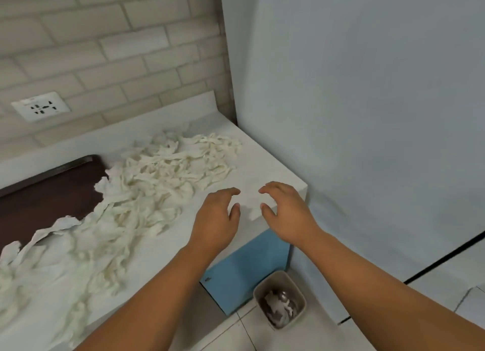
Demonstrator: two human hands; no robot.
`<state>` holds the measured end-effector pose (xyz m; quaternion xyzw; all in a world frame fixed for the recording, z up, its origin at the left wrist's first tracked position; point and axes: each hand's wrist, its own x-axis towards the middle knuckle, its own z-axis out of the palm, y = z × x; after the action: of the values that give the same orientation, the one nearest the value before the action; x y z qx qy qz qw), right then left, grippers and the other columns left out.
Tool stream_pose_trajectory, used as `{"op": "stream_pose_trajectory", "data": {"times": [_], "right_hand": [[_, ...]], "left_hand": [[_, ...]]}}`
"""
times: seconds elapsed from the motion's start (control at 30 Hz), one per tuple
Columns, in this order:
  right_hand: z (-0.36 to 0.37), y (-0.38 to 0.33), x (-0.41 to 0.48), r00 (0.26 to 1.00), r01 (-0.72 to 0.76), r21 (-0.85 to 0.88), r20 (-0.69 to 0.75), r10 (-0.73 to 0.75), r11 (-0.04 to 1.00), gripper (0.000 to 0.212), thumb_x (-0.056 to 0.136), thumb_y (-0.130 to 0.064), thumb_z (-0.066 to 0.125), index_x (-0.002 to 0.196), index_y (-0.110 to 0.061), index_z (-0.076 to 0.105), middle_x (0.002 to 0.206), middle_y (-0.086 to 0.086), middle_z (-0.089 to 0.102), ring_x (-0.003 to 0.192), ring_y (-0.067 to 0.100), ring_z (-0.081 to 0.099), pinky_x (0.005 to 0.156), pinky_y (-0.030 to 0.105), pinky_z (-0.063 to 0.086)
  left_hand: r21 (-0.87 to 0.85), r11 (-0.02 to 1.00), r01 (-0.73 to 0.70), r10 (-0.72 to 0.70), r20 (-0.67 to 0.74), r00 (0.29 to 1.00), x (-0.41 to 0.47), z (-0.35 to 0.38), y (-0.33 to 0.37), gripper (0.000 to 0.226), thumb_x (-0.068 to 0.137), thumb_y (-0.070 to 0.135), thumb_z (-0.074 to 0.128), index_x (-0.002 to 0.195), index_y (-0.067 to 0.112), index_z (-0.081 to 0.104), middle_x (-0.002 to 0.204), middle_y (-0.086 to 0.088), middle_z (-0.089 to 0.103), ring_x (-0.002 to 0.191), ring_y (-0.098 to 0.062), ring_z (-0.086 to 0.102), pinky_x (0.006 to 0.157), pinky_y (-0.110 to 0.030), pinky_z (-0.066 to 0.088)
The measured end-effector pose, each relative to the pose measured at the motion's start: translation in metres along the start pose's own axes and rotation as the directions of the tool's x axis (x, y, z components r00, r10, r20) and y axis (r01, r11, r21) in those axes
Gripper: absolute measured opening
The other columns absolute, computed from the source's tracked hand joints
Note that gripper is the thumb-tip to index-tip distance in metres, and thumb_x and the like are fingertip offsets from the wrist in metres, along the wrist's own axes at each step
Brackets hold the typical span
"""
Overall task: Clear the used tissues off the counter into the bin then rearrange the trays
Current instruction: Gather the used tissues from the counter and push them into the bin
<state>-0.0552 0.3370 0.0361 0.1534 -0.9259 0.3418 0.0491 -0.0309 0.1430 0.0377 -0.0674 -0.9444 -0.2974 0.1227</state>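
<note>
While hands hover: left hand (pixel 217 215) and right hand (pixel 287 211) loosely curled, holding nothing.
Tissues (pixel 157 172): up-left of bin (pixel 267 281), scoop big bunches imo.

The left grip (pixel 215 219) and right grip (pixel 286 214) are bare hands with short plain nails (pixel 237 206) on bare forearms (pixel 157 285)

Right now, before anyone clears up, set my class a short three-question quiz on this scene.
1. True or false: the small beige plastic bin on the floor already holds some tissue.
2. The dark brown flat tray lies: A) left of the shredded white tissues, partly under them; B) inside the bin; C) on the floor.
3. Fill in: the left hand and right hand, at the corner of the white counter, hold ____.
Key: 1 true; 2 A; 3 nothing.
</note>
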Motion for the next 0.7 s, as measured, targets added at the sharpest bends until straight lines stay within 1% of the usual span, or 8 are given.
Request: {"op": "stream_pose_trajectory", "data": {"times": [0.13, 0.27, 0.43, 0.53, 0.6, 0.67, 0.7], "right_hand": [[0.034, -0.033, 0.014, 0.994, 0.073, 0.017, 0.082, -0.074, 0.997, 0.038, 0.094, -0.032, 0.054, 0.131, -0.024, 0.055, 0.139, -0.004, 0.051, 0.131, 0.015, 0.041, 0.109, 0.036, 0.039], [0.073, -0.074, 0.031, 0.974, 0.130, 0.039, 0.183, -0.135, 0.991, 0.039, 0.096, -0.032, 0.053, 0.133, -0.023, 0.054, 0.139, -0.003, 0.051, 0.132, 0.016, 0.040, 0.107, 0.036, 0.040], [0.129, -0.129, 0.051, 0.929, 0.221, 0.065, 0.289, -0.231, 0.973, 0.038, 0.096, -0.032, 0.054, 0.134, -0.023, 0.053, 0.139, -0.002, 0.052, 0.131, 0.018, 0.041, 0.106, 0.033, 0.038], [0.162, -0.162, 0.058, 0.886, 0.287, 0.071, 0.359, -0.293, 0.955, 0.042, 0.095, -0.032, 0.056, 0.136, -0.023, 0.052, 0.142, -0.001, 0.049, 0.133, 0.018, 0.038, 0.108, 0.031, 0.035], [0.182, -0.182, 0.064, 0.860, 0.321, 0.074, 0.395, -0.324, 0.944, 0.045, 0.094, -0.031, 0.058, 0.138, -0.024, 0.051, 0.144, -0.001, 0.047, 0.135, 0.017, 0.036, 0.111, 0.032, 0.033], [0.199, -0.197, 0.069, 0.840, 0.357, 0.040, 0.424, -0.339, 0.933, 0.046, 0.094, -0.028, 0.058, 0.139, -0.023, 0.049, 0.145, -0.001, 0.046, 0.135, 0.019, 0.036, 0.111, 0.034, 0.033], [0.207, -0.203, 0.072, 0.829, 0.387, -0.013, 0.442, -0.342, 0.922, 0.047, 0.095, -0.027, 0.057, 0.141, -0.024, 0.048, 0.146, -0.002, 0.044, 0.134, 0.021, 0.036, 0.109, 0.037, 0.034]], "left_hand": [[0.045, 0.995, 0.089, -0.087, -0.039, 0.995, -0.013, -0.037, -0.041, 0.034, 0.099, 0.022, 0.054, 0.134, 0.020, 0.057, 0.133, 0.004, 0.060, 0.126, -0.015, 0.050, 0.099, -0.019, 0.034], [0.132, 0.974, 0.183, -0.174, -0.074, 0.982, -0.027, -0.077, -0.090, 0.034, 0.098, 0.021, 0.057, 0.131, 0.020, 0.060, 0.132, 0.001, 0.061, 0.125, -0.018, 0.051, 0.099, -0.023, 0.037], [0.200, 0.940, 0.275, -0.257, -0.109, 0.960, -0.048, -0.130, -0.152, 0.031, 0.096, 0.021, 0.061, 0.126, 0.020, 0.063, 0.128, 0.002, 0.064, 0.121, -0.019, 0.054, 0.097, -0.025, 0.040], [0.239, 0.924, 0.299, -0.286, -0.087, 0.954, -0.063, -0.158, -0.183, 0.028, 0.095, 0.022, 0.063, 0.123, 0.020, 0.065, 0.123, 0.003, 0.067, 0.117, -0.019, 0.055, 0.095, -0.026, 0.041], [0.272, 0.916, 0.294, -0.299, -0.026, 0.954, -0.075, -0.172, -0.204, 0.029, 0.093, 0.029, 0.065, 0.121, 0.023, 0.066, 0.120, 0.005, 0.067, 0.112, -0.019, 0.056, 0.093, -0.028, 0.043], [0.313, 0.909, 0.274, -0.305, 0.053, 0.951, -0.085, -0.181, -0.222, 0.033, 0.088, 0.045, 0.067, 0.117, 0.029, 0.067, 0.118, 0.009, 0.067, 0.108, -0.019, 0.056, 0.092, -0.034, 0.046], [0.337, 0.906, 0.256, -0.301, 0.089, 0.949, -0.090, -0.183, -0.230, 0.038, 0.085, 0.055, 0.065, 0.115, 0.033, 0.066, 0.117, 0.012, 0.066, 0.106, -0.017, 0.056, 0.092, -0.037, 0.047]]}}
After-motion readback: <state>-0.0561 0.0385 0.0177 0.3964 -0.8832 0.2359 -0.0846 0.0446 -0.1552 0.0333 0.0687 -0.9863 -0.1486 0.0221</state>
